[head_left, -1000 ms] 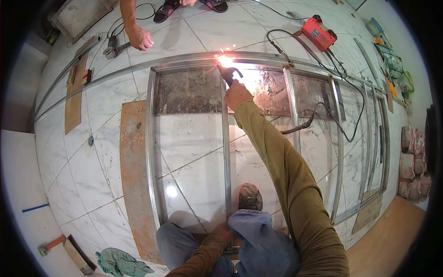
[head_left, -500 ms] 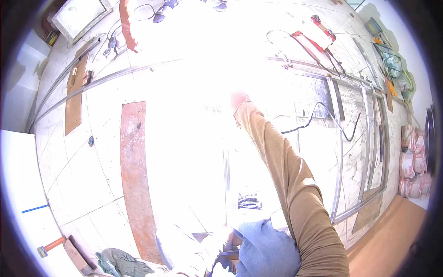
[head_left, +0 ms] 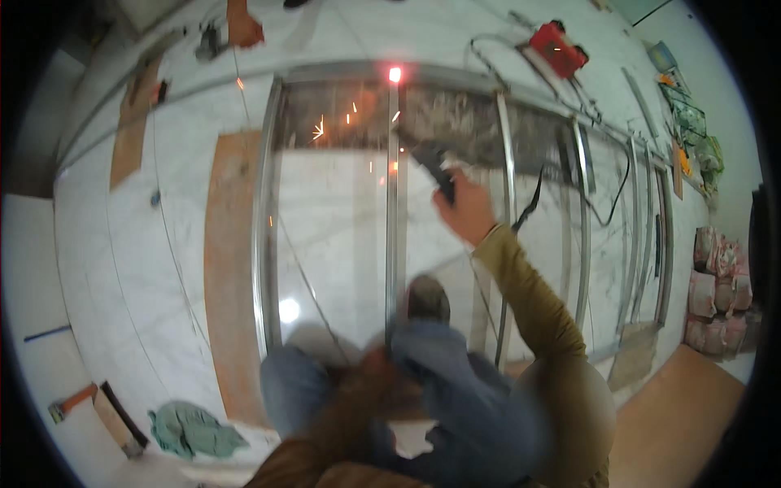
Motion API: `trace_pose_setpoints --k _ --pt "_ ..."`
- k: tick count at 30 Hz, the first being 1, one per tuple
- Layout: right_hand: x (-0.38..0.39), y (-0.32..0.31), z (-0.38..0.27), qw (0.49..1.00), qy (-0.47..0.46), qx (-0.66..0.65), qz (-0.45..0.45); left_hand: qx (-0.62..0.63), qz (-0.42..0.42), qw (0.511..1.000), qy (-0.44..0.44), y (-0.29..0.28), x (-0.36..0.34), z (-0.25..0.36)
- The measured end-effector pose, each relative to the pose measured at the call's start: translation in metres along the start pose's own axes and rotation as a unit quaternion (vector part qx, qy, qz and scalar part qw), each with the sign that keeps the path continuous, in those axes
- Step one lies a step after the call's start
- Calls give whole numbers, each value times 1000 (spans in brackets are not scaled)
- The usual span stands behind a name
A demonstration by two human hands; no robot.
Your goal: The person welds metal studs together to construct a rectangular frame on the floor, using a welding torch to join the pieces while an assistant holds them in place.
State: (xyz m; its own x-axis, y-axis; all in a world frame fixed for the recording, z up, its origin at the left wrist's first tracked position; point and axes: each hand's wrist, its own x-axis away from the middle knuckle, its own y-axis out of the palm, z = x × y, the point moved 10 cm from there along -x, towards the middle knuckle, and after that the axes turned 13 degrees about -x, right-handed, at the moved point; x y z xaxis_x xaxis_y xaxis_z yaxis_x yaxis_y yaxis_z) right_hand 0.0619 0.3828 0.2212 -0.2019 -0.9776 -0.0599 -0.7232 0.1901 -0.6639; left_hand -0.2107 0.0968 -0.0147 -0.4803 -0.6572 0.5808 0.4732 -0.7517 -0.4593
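My right hand (head_left: 470, 207) is closed round a dark welding electrode holder (head_left: 437, 167), out over the metal frame (head_left: 262, 244). A red glowing spot (head_left: 395, 75) sits where the middle bar (head_left: 392, 232) meets the frame's far rail. The tip of the holder is blurred, a little short of that spot, and orange sparks (head_left: 318, 128) scatter to its left. Low between my knees, my left hand (head_left: 377, 364) is at the near end of the middle bar. Its fingers are dim and blurred, so its grip cannot be made out.
Another person's hand (head_left: 245, 31) is at the far left beside a dark power tool (head_left: 211, 41). A red machine (head_left: 558, 50) with cables stands at the far right. A brown board (head_left: 230, 276) lies left of the frame; pinkish bags (head_left: 716, 289) are stacked right.
The white glare has gone, leaving a red glow and sparks. My right hand has drawn back toward me with the electrode holder. The other person's hand has moved.
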Motion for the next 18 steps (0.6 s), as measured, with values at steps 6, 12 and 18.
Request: trace_pose_setpoints --k 6,12,18 --pt "100 -77 24 997 63 18 -33 4 -14 997 -78 -5 -1 -19" --pt "173 -134 -17 987 158 2 -24 -81 58 992 -82 -20 1 -17" --pt "185 -137 -83 970 204 10 -135 21 3 997 -79 -9 1 -20"
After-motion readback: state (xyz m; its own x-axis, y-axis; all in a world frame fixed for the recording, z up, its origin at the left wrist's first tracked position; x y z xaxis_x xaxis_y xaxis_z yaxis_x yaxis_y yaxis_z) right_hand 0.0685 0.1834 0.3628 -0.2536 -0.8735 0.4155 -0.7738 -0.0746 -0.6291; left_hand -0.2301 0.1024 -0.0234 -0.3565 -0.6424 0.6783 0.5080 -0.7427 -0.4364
